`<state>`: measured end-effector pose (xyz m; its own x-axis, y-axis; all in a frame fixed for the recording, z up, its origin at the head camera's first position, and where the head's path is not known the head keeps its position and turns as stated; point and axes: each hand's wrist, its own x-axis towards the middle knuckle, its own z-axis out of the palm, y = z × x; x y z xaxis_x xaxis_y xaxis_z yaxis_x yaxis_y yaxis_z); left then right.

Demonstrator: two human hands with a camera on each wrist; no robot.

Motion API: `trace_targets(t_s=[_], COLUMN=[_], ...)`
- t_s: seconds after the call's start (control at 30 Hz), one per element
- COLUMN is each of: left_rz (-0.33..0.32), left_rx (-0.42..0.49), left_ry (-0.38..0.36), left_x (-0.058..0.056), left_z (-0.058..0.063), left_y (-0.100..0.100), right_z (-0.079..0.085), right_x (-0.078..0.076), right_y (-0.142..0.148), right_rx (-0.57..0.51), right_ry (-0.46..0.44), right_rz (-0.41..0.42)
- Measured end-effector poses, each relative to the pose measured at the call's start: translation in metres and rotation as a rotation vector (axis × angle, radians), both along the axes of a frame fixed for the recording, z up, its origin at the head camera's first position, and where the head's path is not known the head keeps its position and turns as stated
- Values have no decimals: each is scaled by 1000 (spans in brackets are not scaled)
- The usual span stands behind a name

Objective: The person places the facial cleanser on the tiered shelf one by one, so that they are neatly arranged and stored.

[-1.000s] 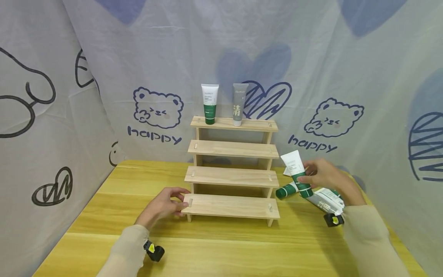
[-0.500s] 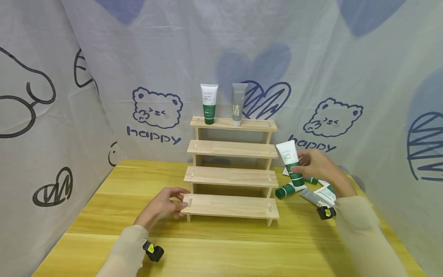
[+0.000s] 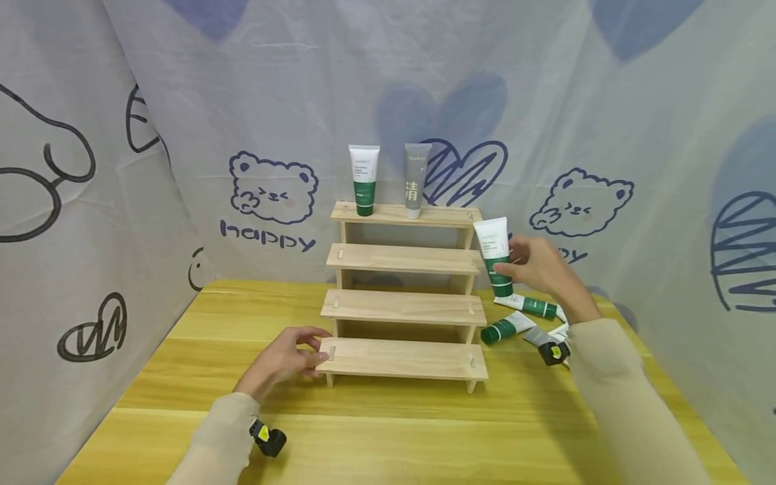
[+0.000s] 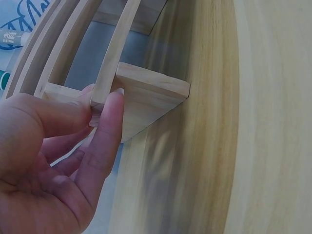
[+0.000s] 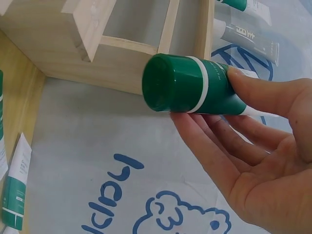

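Note:
A four-step wooden display rack point(image 3: 403, 307) stands on the table. My left hand point(image 3: 287, 358) pinches the left end of its lowest shelf; in the left wrist view the thumb and a finger point(image 4: 105, 141) meet around the board's corner. My right hand point(image 3: 538, 266) holds a white and green squeeze tube point(image 3: 496, 254), cap down and slightly tilted, in the air by the rack's right side. In the right wrist view its green cap point(image 5: 168, 83) faces the camera. On the top shelf stand a white and green tube point(image 3: 364, 180) and a grey tube point(image 3: 416, 180), both upright on their caps.
Several more tubes lie on the table right of the rack, among them a white and green tube point(image 3: 506, 328) close to its side and another tube point(image 3: 533, 306) behind. A printed cloth point(image 3: 279, 87) hangs behind and beside the wooden table point(image 3: 376, 444).
My right hand has carried the tube up and left toward the rack, turning it more upright. More of the lying tubes show now. The left hand keeps its place on the lowest shelf.

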<state>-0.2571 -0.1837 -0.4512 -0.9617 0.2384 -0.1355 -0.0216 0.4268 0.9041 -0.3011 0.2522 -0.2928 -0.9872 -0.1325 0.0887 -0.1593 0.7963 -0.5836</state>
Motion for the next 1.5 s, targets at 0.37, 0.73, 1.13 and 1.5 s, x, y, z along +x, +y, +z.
trace_targets(t_s=[0.37,0.73,1.13,1.5], left_rz=[7,-6,-10,-8], left_rx=[0,-9,-1,3], left_ry=[-4,7,1,-9], left_x=[-2,0,-3,-2], left_z=[-1,0,-1,0], left_y=[-1,-1,-2,-1], right_z=[8,19,26,32], right_x=[-12,-21,-32,-38], right_y=[-5,-11,-19,-25], right_rx=[-49,-96,-135,-166], right_ry=[76,163,171,196], right_rz=[-39,-53,-81,-83])
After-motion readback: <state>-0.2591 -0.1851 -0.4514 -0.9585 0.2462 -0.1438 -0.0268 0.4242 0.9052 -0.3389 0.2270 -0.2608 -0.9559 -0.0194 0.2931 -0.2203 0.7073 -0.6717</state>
